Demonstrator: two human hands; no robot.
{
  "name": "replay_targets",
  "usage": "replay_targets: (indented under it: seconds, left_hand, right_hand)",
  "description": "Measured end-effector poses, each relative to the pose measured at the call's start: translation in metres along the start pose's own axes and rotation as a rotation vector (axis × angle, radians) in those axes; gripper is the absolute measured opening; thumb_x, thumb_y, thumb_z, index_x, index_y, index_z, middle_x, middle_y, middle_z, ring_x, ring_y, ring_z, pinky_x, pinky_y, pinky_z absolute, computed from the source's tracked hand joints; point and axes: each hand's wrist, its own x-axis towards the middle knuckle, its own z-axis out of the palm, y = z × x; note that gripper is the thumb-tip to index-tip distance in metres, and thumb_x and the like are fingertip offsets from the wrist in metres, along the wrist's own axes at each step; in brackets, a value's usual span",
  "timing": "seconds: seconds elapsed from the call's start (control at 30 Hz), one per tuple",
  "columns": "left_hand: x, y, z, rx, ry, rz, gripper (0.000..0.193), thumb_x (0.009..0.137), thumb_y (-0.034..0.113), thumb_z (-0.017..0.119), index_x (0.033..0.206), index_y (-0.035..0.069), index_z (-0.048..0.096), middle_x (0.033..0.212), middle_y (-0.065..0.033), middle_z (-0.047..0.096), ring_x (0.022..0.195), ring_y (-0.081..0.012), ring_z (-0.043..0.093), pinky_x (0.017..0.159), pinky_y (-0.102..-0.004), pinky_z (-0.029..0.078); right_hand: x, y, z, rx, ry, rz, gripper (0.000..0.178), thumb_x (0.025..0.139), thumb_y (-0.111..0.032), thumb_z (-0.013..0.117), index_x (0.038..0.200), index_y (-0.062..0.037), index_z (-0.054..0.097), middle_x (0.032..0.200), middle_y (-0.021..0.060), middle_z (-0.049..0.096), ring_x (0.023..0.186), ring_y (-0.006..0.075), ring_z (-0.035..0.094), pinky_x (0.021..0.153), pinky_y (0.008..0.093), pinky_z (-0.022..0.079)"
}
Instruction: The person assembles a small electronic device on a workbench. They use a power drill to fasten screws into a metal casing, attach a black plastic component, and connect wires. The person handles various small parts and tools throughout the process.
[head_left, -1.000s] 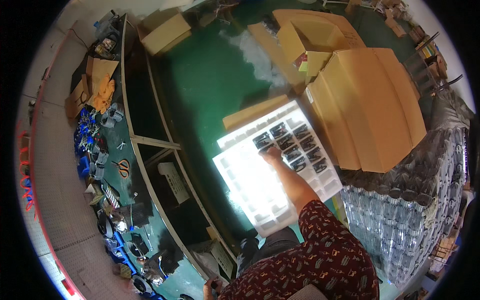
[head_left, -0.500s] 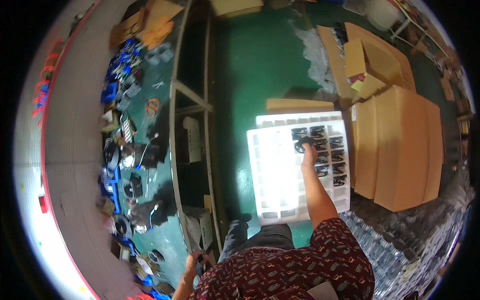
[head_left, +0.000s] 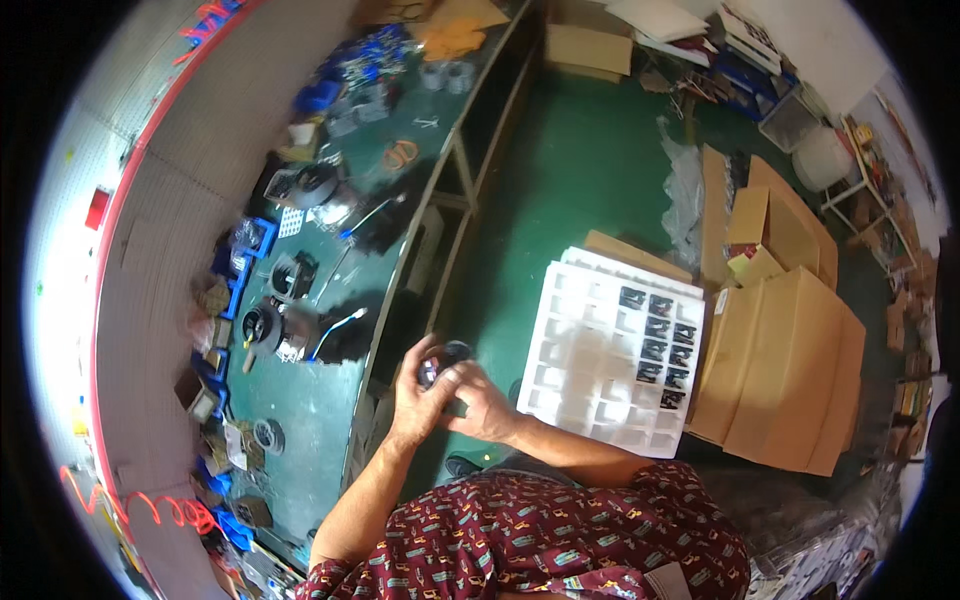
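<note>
Close together in front of my body, beside the bench edge, are my left hand [head_left: 412, 402] and my right hand [head_left: 482, 404]. My left fingers are wrapped round a small black part [head_left: 430, 372], whose exact kind is hard to make out. The curled fingers of my right hand press against it from the right, partly covering it and smeared by motion. To the right lies a white compartment tray [head_left: 572, 345], on top of another white tray. Several black parts [head_left: 655, 350] sit in its cells toward the right side; many cells on the left hold nothing visible.
Large cardboard boxes [head_left: 780, 370] stand right of the tray. The green workbench [head_left: 330, 400] on the left carries orange-handled scissors [head_left: 400, 154], lamp-like devices, blue bins [head_left: 240, 270] and rolls. A clear plastic sheet [head_left: 683, 195] lies on the floor beyond the tray.
My right hand has left the tray with a black piece and come left to meet my left hand. My left hand has risen from beside the bench. The view has turned.
</note>
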Motion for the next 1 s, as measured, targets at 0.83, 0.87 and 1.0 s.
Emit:
replay_targets:
  seconds: [0.83,0.87,1.0]
  left_hand:
    - [-0.381,-0.080,-0.195,-0.391,0.613,0.281,0.067,0.099,0.044,0.064,0.144,-0.003,0.046,0.132,-0.0094,0.059,0.119,-0.0174,0.059,0.102,-0.0334,0.048]
    - [-0.392,-0.075,-0.198,-0.353,0.652,0.177,0.058,0.100,0.038,0.064,0.139,-0.003,0.051,0.125,-0.0074,0.063,0.111,-0.0147,0.061,0.097,-0.0304,0.049]
    - [-0.428,-0.081,-0.201,-0.412,0.887,0.325,0.028,0.099,0.009,0.064,0.125,-0.002,0.064,0.108,-0.0011,0.068,0.095,-0.0078,0.061,0.086,-0.0230,0.050]
  right_hand:
    - [-0.060,-0.176,0.317,0.631,-0.594,0.288,0.018,0.098,-0.012,0.065,0.108,0.0021,0.072,0.095,0.0027,0.071,0.085,0.0085,0.065,0.079,0.0258,0.054]
    - [-0.067,-0.184,0.323,0.577,-0.637,0.344,0.018,0.098,-0.011,0.065,0.108,0.0017,0.072,0.094,0.0020,0.072,0.085,0.0082,0.065,0.078,0.0257,0.054]
    - [-0.104,-0.203,0.361,0.626,-0.658,0.414,0.017,0.097,-0.013,0.069,0.105,0.0010,0.073,0.095,0.0011,0.072,0.086,0.0071,0.064,0.079,0.0242,0.053]
